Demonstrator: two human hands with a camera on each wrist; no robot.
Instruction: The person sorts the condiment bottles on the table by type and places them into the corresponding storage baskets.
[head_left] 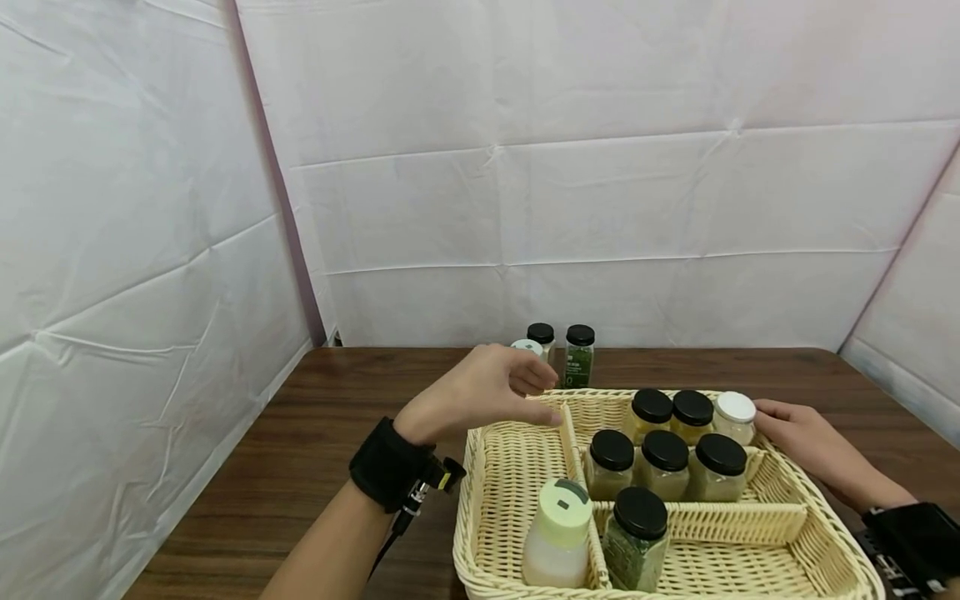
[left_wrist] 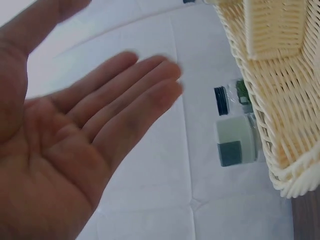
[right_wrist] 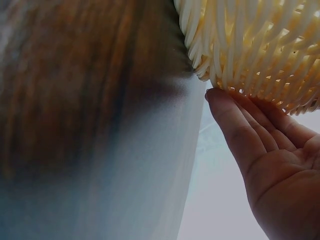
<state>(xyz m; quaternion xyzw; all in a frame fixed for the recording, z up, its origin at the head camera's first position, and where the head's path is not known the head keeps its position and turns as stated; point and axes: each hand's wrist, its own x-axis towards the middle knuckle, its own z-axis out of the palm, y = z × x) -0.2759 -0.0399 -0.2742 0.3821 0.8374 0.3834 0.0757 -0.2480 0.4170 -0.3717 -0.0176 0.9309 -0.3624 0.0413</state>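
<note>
A cream wicker basket (head_left: 750,510) with dividers stands on the table. My left hand (head_left: 487,390) hovers over its back left corner, holding nothing; in the left wrist view its palm and extended fingers (left_wrist: 125,102) show, apart from the basket. My right hand (head_left: 813,446) touches the outside of the basket's right end, and in the right wrist view its fairly straight fingers (right_wrist: 240,125) lie against the weave. Inside are several black-lidded jars (head_left: 664,467), a white-lidded jar (head_left: 734,417) and, in the left compartment, a bottle with a pale green cap (head_left: 558,533).
Behind the basket stand a black-lidded jar of green herbs (head_left: 579,358), another black-lidded jar (head_left: 541,335) and a light-capped container (head_left: 528,345) partly hidden by my left hand. The brown wooden table (head_left: 300,467) meets white sheet walls (head_left: 615,200).
</note>
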